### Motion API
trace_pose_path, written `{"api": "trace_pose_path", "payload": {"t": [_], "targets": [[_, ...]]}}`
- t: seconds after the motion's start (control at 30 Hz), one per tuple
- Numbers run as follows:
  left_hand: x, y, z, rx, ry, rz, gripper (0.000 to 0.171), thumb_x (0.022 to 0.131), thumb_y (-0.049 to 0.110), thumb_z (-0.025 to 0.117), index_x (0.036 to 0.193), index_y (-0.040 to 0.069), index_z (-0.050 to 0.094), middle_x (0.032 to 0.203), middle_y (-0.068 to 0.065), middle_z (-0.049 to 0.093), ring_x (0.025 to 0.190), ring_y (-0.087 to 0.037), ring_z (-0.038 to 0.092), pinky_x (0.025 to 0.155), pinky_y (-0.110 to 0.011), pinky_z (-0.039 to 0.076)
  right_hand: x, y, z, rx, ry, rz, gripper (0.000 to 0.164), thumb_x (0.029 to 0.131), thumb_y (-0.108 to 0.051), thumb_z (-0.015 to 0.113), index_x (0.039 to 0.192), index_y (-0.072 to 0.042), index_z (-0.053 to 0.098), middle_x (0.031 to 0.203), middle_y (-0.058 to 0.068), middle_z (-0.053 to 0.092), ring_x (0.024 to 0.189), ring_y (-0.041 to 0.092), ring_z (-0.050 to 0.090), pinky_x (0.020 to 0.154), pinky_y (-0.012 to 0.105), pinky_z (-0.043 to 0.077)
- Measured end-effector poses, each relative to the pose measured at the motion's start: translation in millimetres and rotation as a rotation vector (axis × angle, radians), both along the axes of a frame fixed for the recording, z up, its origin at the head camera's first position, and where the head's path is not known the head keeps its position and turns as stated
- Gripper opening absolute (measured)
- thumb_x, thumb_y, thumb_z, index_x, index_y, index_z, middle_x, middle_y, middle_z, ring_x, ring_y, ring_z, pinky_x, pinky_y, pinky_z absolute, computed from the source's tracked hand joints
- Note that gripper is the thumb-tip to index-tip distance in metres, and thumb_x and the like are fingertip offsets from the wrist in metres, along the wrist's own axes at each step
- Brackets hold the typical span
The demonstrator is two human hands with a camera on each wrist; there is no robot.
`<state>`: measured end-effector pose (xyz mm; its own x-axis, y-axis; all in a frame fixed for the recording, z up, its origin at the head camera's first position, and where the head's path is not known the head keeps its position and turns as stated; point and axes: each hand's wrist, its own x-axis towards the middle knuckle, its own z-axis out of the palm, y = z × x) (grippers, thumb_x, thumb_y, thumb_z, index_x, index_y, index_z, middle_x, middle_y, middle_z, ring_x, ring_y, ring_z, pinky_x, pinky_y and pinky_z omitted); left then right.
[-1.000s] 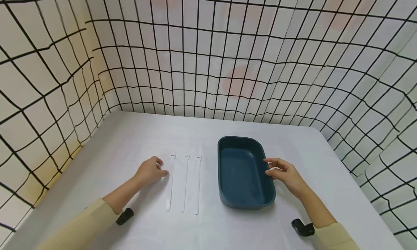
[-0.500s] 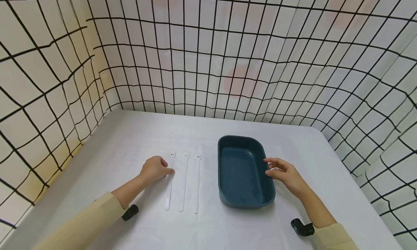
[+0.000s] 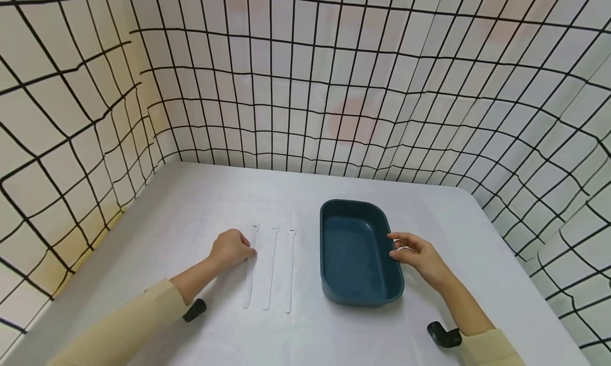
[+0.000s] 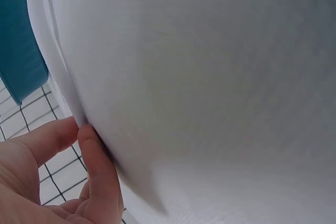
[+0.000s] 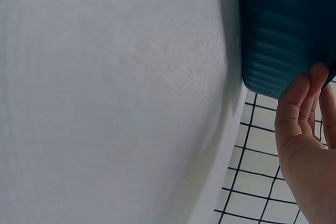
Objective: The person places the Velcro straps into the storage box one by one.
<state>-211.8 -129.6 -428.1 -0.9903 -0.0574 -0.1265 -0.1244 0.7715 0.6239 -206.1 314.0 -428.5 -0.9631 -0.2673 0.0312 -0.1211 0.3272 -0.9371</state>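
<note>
Three thin white cable ties with slotted heads lie side by side on the table, the middle one [image 3: 273,268] and right one [image 3: 290,270] untouched. My left hand [image 3: 230,248] pinches the leftmost cable tie [image 3: 249,289] between thumb and fingertips, below its head. The left wrist view shows this pinch on a white strip [image 4: 67,85] close up. A dark blue-green rectangular tub [image 3: 359,260] stands to the right with nothing inside. At its right rim, my right hand [image 3: 425,260] rests with loosely bent fingers, thumb and index fingertips touching the edge and apart from each other.
White cloth covers the table [image 3: 238,191]. A black grid net [image 3: 305,90] over white sheeting encloses the back and sides. Small black wrist-worn devices [image 3: 444,335] sit under both forearms near the beige sleeves [image 3: 494,347].
My left hand has moved right onto the leftmost cable tie, and its thumb and fingers have closed on it. The right hand and the tub have stayed put.
</note>
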Motion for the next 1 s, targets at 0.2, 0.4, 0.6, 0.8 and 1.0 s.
{"api": "trace_pose_path", "payload": {"t": [0.2,0.4,0.6,0.8,1.0], "targets": [[-0.8,0.3,-2.5,0.025,-0.009,0.003,0.020,0.077,0.011,0.079,0.075,0.004,0.060,0.066,-0.004,0.059,0.064,-0.018,0.053,0.058,-0.029,0.040,0.4,-0.5,0.6,-0.005,0.000,0.000,0.046,0.094,-0.011,0.066,0.134,0.007,0.050,0.106,0.015,0.052,0.091,0.014,0.061,0.082,0.024,0.053],[-2.7,-3.0,-3.8,0.103,-0.050,0.021,0.014,0.078,0.007,0.077,0.078,0.003,0.064,0.063,-0.004,0.062,0.059,-0.014,0.057,0.056,-0.026,0.043,0.0,-1.1,0.8,0.002,-0.005,0.001,0.048,0.094,-0.012,0.066,0.134,0.007,0.049,0.107,0.017,0.051,0.091,0.014,0.061,0.082,0.024,0.053],[-5.8,-7.1,-4.5,0.200,-0.084,0.030,0.011,0.079,0.003,0.076,0.081,0.001,0.066,0.066,-0.005,0.063,0.057,-0.012,0.058,0.054,-0.023,0.047,-1.1,-0.3,-0.1,0.010,-0.006,-0.005,0.048,0.093,-0.013,0.067,0.134,0.006,0.050,0.107,0.017,0.051,0.091,0.014,0.061,0.082,0.024,0.053],[-6.0,-9.2,-3.0,0.230,-0.078,0.023,0.009,0.080,0.004,0.076,0.082,0.001,0.067,0.067,-0.004,0.063,0.057,-0.012,0.059,0.055,-0.023,0.048,-1.1,0.8,-1.1,0.001,-0.005,-0.003,0.048,0.093,-0.012,0.067,0.134,0.007,0.049,0.104,0.013,0.052,0.091,0.014,0.061,0.082,0.025,0.053],[-6.3,-9.7,3.7,0.396,-0.130,0.009,0.011,0.083,0.001,0.074,0.090,-0.004,0.067,0.078,-0.009,0.064,0.063,-0.012,0.062,0.061,-0.024,0.054,-1.1,1.1,-1.4,-0.005,-0.008,-0.001,0.047,0.093,-0.012,0.067,0.134,0.007,0.050,0.104,0.012,0.052,0.090,0.014,0.061,0.082,0.025,0.053]]}}
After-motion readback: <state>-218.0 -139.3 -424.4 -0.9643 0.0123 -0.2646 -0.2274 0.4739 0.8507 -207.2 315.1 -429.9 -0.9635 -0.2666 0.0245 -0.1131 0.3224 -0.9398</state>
